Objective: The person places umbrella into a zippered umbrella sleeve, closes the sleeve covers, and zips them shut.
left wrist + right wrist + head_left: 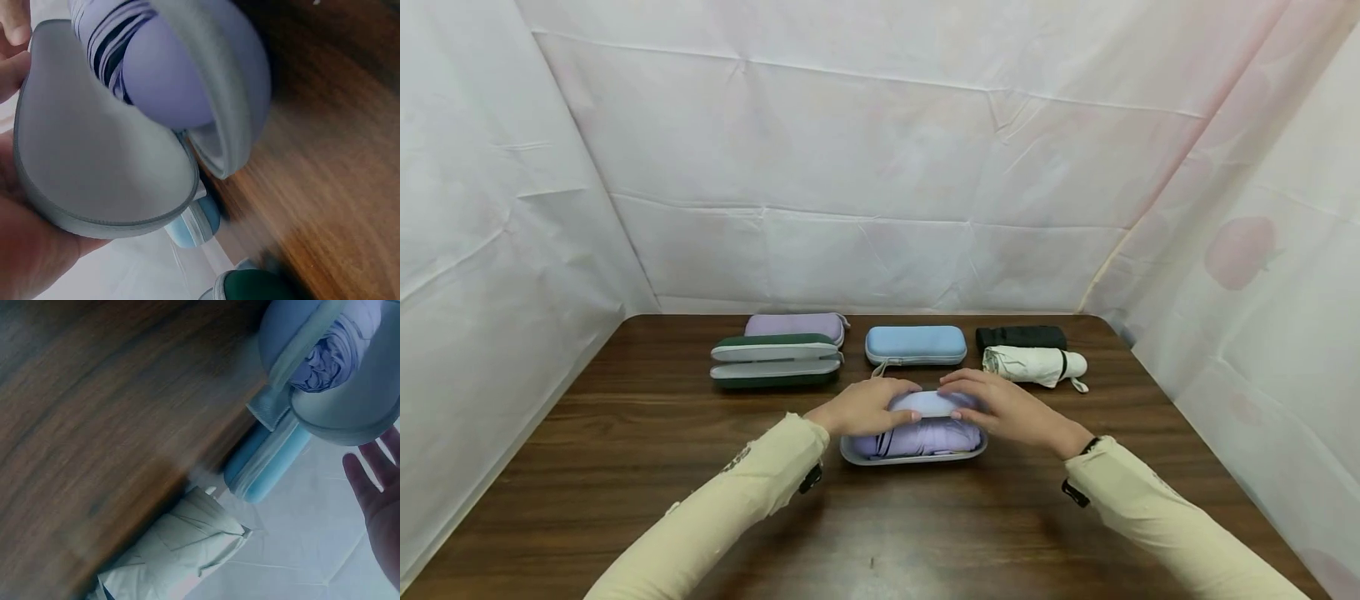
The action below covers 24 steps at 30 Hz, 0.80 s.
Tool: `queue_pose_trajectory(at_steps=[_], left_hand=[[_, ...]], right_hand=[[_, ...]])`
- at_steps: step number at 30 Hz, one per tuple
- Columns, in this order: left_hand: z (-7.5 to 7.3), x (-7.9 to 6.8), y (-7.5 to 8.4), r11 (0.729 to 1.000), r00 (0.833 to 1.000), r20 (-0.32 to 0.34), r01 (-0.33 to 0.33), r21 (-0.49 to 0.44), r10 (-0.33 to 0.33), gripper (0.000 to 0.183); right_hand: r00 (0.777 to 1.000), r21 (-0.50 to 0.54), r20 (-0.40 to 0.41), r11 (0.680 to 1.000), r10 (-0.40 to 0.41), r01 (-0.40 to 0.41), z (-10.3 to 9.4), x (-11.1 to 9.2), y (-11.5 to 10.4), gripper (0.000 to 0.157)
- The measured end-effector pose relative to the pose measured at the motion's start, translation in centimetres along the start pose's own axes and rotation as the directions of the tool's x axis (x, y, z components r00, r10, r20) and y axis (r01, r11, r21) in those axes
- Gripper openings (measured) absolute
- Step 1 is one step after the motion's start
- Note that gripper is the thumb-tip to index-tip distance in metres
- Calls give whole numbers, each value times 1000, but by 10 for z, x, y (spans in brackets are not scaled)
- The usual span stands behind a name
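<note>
A lavender zip case (915, 459) lies with its lid (931, 403) raised, the pale lining (106, 144) showing. Inside rests a folded lavender umbrella (925, 438) with a dark strap; its rounded end (165, 75) faces the left wrist camera. My left hand (868, 406) holds the left part of the lid, thumb at the front rim and fingers over the top. On the right part my right hand (1006, 406) holds the lid likewise, its thumb at the rim; the right wrist view shows only some of its fingers (362, 478).
Behind the case lies a shut blue case (916, 343). To the left are a partly open green case (775, 377) and a purple case (793, 326). A white folded umbrella (1033, 365) and a black one (1021, 337) lie at right. White sheeting (865, 167) surrounds the wooden table (880, 533).
</note>
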<state>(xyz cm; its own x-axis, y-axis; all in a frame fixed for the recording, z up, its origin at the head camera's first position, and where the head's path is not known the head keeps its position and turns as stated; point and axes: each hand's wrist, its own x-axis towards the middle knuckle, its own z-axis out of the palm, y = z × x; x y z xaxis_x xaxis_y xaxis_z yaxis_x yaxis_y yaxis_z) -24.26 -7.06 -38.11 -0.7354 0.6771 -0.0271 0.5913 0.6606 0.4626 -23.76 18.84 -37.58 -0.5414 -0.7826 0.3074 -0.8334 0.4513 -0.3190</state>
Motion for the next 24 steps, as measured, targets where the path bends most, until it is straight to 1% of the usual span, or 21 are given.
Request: queue_pose_trajectory(at_steps=[2,4,8,12,16,24], left_hand=[[2,-4,2,1000,1000,-8,-16,17,17,52],[5,-7,3,999,999,-17,-37,33,38,52],[11,-12,-1,994,996,-32,-79,71,81,53],[13,-16,-2,990,994,-43,-99,102,104,53],[14,-21,-1,987,992,-42,-113,116,118,53],[16,-26,0,983,987,-52,-145,112,151,52]], right_hand=[[1000,45,28,999,12,-13,2,-2,1,33],[999,83,33,997,4,-7,4,-4,2,35],[1000,152,14,988,-10,8,11,-10,4,36],[1000,204,7,979,19,-20,16,-16,4,34],[999,219,3,975,41,-40,18,-19,2,32],[998,181,-68,983,-17,29,25,-20,2,29]])
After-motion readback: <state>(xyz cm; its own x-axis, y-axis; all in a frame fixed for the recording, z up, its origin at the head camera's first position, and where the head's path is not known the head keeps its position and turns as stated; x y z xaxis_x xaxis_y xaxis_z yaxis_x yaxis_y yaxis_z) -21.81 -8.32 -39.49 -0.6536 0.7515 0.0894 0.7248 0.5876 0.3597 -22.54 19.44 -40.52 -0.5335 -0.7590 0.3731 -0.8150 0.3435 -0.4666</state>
